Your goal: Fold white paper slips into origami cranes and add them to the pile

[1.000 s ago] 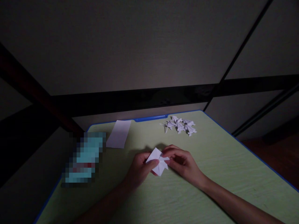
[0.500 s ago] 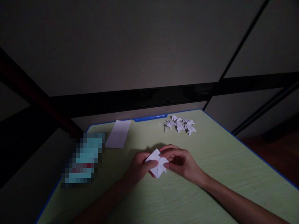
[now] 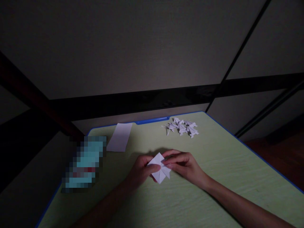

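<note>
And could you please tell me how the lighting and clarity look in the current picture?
Head view: dim, the background panels dark; head view: white folded paper bright, soft shadow on the table beyond; head view: the pixelated object at left unreadable.

Left fingers point(image 3: 145, 159) pinched, thumb point(image 3: 154, 168) on top — right fingers point(image 3: 177, 158) curled toward them, forearms point(image 3: 231, 199) angled inward.

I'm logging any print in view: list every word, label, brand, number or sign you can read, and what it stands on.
None can be read.
Teal pixelated object: any print is too blurred to read.
Folded paper in the left hand: no writing visible.
Paper sheet: none visible.
Paper figures: none visible.
</note>
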`<state>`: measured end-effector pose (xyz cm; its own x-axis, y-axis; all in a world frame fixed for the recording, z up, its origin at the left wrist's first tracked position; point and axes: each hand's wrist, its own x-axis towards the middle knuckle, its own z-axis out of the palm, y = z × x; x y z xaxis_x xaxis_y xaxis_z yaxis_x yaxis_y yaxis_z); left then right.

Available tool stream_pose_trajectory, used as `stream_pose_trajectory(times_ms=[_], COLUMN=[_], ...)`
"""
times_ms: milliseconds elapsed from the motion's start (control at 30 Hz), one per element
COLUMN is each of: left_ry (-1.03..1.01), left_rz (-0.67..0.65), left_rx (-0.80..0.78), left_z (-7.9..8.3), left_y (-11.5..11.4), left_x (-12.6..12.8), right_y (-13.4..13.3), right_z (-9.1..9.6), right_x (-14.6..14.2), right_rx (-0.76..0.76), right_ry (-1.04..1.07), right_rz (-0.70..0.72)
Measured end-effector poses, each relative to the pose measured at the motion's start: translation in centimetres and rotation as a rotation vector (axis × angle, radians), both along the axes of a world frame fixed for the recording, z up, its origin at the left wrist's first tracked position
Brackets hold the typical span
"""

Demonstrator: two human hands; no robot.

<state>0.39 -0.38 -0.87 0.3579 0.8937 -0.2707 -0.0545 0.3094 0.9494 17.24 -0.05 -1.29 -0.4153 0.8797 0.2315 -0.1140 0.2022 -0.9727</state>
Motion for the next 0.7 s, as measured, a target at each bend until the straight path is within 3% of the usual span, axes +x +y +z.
stream_pose_trajectory(times_ms=[333,500,700], left_ry=[0.042,0.062,0.090], left_rz=[0.097,0.096,0.004], left_rx=[0.007,0.000,0.014], left_z=[0.75,0.72,0.45], left_y=[-0.26,-0.08,0.17], left_x=[0.58,0.66,0.51], right_y=[0.26,0.28,0.31], right_z=[-0.11,0.10,0.05], right_x=[-0.26,-0.42,-0.49], right_rx=[-0.209,-0.252,-0.287], right_ry=[0.052,0.082,0.133], right_rz=[-0.197,-0.191,-0.176])
